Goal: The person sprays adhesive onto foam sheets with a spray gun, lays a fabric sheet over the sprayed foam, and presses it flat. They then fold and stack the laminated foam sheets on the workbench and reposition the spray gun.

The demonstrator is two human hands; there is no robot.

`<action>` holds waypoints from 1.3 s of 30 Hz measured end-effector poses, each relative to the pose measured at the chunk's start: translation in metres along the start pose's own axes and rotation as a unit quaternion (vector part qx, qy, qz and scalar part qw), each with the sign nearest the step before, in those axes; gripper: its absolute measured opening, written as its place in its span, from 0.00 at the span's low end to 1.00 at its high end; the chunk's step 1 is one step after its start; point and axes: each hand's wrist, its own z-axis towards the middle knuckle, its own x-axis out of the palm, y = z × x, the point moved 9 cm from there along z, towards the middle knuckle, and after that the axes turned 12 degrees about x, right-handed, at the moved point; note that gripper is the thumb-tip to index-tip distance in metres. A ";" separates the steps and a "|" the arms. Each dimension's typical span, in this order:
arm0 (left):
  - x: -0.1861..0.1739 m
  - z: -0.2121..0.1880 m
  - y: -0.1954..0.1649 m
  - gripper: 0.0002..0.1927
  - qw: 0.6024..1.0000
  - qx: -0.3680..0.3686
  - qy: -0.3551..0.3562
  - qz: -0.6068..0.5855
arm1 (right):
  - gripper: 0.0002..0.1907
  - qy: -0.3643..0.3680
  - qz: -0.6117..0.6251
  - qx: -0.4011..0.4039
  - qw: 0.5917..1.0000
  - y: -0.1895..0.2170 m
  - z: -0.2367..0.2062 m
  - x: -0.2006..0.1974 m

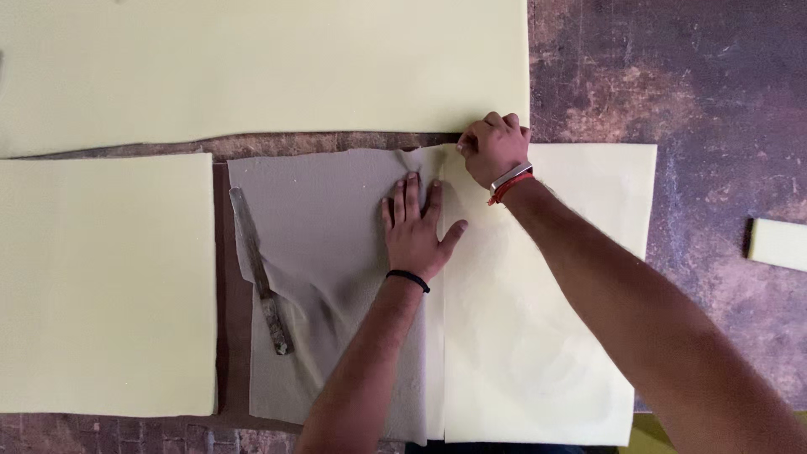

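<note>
The left hand (pixel 414 225) lies flat, fingers spread, pressing the grey cloth (pixel 328 269) so it stays put. The right hand (pixel 494 148) is curled shut, pinching the cloth's top edge beside the yellow sheet (pixel 546 319). A knife (pixel 262 277) rests on the cloth.

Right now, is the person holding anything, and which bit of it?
The right hand pinches the top edge of the pale yellow sheet, near its top left corner. The left hand holds nothing; it presses flat on the grey cloth.
</note>
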 end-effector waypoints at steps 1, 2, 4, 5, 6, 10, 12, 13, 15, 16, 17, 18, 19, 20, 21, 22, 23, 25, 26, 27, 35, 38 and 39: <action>-0.004 0.002 -0.002 0.43 1.000 0.001 -0.007 0.007 | 0.04 -0.002 0.004 -0.003 1.000 0.001 0.000 -0.001; -0.005 0.004 -0.002 0.45 1.000 -0.008 -0.002 -0.013 | 0.04 0.006 0.000 0.003 1.000 0.000 0.000 0.001; -0.006 0.010 -0.002 0.48 0.998 -0.025 0.007 -0.051 | 0.05 0.023 -0.006 0.016 1.000 -0.002 0.000 0.004; -0.006 0.014 -0.002 0.47 0.999 -0.031 0.014 -0.039 | 0.04 0.020 -0.006 0.016 1.000 -0.001 -0.001 0.003; -0.006 0.019 -0.001 0.46 0.999 -0.037 0.021 -0.027 | 0.04 0.016 -0.006 0.016 1.000 -0.001 -0.001 0.002; 0.013 0.029 0.005 0.45 0.992 -0.059 0.095 -0.063 | 0.05 0.006 -0.022 0.013 1.000 0.000 0.000 0.002; 0.004 0.026 0.008 0.48 0.994 -0.027 0.011 -0.105 | 0.05 0.021 -0.012 0.021 0.999 -0.001 0.001 0.004; -0.002 0.019 0.011 0.50 0.992 -0.013 -0.032 -0.124 | 0.06 0.029 -0.006 0.023 0.999 -0.001 0.002 0.004; -0.012 -0.014 0.021 0.47 0.985 -0.001 -0.090 -0.149 | 0.06 0.041 0.002 0.027 0.999 -0.001 0.004 0.002; -0.019 -0.035 0.025 0.46 0.980 0.007 -0.119 -0.162 | 0.07 0.045 0.004 0.029 0.999 0.000 0.005 0.000; -0.020 -0.056 0.033 0.46 0.983 -0.017 -0.107 -0.147 | 0.06 0.046 0.019 0.027 0.998 0.000 0.004 -0.004; -0.023 -0.080 0.041 0.46 0.986 -0.044 -0.095 -0.131 | 0.06 0.049 0.034 0.024 0.998 0.001 0.002 -0.008; -0.028 -0.104 0.051 0.43 0.987 -0.072 -0.084 -0.113 | 0.08 0.051 0.049 0.021 0.997 0.002 -0.001 -0.012; -0.034 -0.129 0.060 0.41 0.988 -0.099 -0.075 -0.096 | 0.06 0.008 0.079 -0.018 0.997 0.008 -0.008 -0.025; -0.041 -0.155 0.070 0.38 0.985 -0.147 -0.060 -0.061 | 0.04 -0.036 0.111 -0.057 0.992 0.014 -0.020 -0.038; -0.048 -0.180 0.081 0.37 0.979 -0.196 -0.045 -0.026 | 0.02 -0.078 0.142 -0.098 0.982 0.019 -0.035 -0.050; -0.061 -0.200 0.089 0.35 0.973 -0.222 -0.059 0.012 | 0.02 -0.085 0.153 -0.111 0.978 0.022 -0.046 -0.055; -0.076 -0.236 0.102 0.34 0.956 -0.284 -0.073 0.034 | 0.04 -0.087 0.179 -0.137 0.970 0.028 -0.084 -0.055; -0.081 -0.249 0.112 0.34 0.946 -0.314 -0.080 0.020 | 0.04 -0.037 0.193 -0.105 0.975 0.029 -0.099 -0.044; -0.086 -0.258 0.124 0.35 0.936 -0.342 -0.089 0.005 | 0.04 0.012 0.205 -0.073 0.976 0.032 -0.114 -0.031; -0.104 -0.269 0.200 0.36 0.896 -0.423 -0.098 -0.086 | 0.10 0.074 0.177 -0.099 0.976 0.087 -0.273 -0.006; -0.097 -0.286 0.226 0.35 0.864 -0.433 -0.141 -0.216 | 0.12 0.161 0.154 -0.002 0.975 0.091 -0.314 0.020; -0.099 -0.287 0.241 0.36 0.852 -0.426 -0.166 -0.256 | 0.13 0.184 0.153 0.031 0.970 0.096 -0.325 0.032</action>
